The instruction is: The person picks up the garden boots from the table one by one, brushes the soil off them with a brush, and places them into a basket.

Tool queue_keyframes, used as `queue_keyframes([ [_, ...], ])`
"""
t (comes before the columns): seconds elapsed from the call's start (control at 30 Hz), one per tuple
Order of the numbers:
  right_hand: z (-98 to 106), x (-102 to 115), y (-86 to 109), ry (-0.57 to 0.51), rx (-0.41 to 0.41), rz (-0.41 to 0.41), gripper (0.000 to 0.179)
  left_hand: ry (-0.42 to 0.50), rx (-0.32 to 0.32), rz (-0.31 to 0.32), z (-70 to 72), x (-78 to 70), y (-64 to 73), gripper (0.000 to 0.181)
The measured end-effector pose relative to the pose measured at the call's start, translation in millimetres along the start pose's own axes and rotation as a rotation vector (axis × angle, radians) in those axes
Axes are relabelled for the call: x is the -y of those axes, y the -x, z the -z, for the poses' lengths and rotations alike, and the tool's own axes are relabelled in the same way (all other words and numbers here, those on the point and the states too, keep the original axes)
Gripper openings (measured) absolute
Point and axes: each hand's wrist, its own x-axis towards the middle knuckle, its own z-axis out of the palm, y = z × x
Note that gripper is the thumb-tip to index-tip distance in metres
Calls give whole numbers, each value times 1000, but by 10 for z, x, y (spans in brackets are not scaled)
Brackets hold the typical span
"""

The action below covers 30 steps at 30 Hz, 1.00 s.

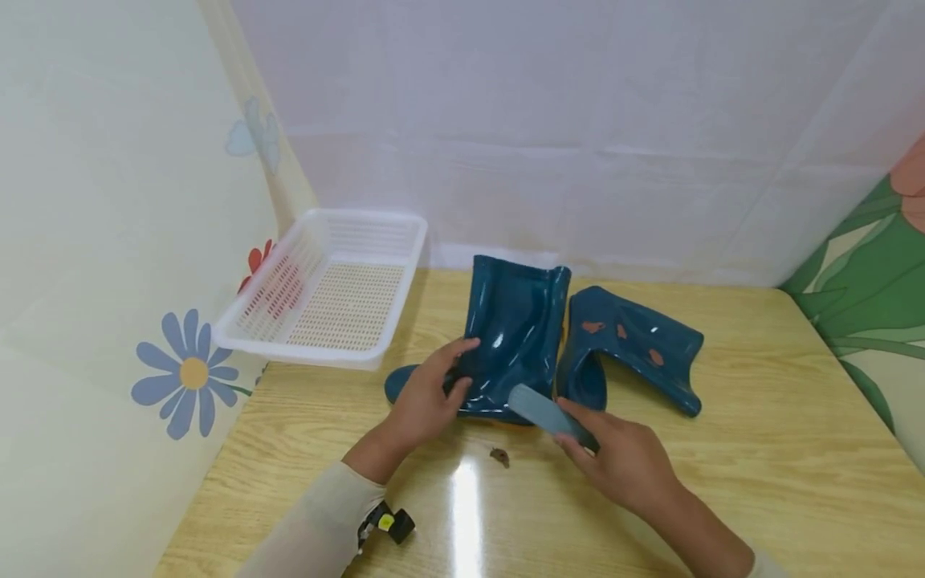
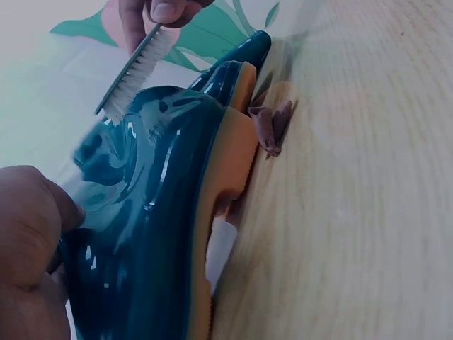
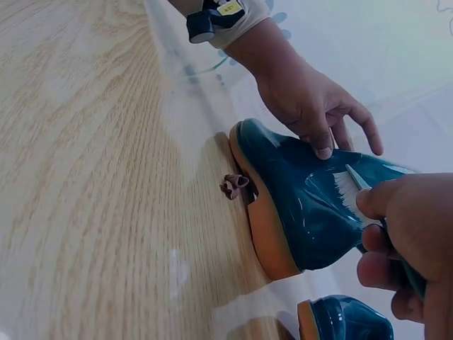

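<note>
The step in hand looks to be brushing the near boot (image 1: 520, 301), which stands sole down on the table (image 1: 766, 449) with its toe towards nine o'clock. The right hand (image 1: 630, 461) grips the brush (image 1: 540, 412), bristles at the boot's near side, low on the shaft. The left hand (image 1: 421, 401), thumb and forefinger spread wide, rests against the boot's front. The other boot (image 1: 632, 343), three brown marks on its side, lies at three o'clock; a brown scrap (image 1: 500, 457) sits at six. The next stroke seems to call for bristles laid flat and the left hand bracing, since the glossy shaft could buckle.
</note>
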Motion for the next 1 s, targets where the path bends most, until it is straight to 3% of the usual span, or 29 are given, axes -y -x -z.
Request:
queue_keyframes([
  [0.27,-53,-75,62,15,-31,0,49,-54,55,88,-23,64,-24,51],
  [0.43,-53,-105,104,6,-18,-43,49,-101,76,104,-41,64,-19,57],
  [0.53,-47,-133,135,0,-19,-62,50,-105,117,91,-48,48,6,55],
  [0.8,-36,-209,197,-15,-8,-117,50,-219,238,-36,-67,55,39,33],
  [1.0,-11,-220,209,-5,6,-142,50,-291,294,-18,-59,51,66,40],
])
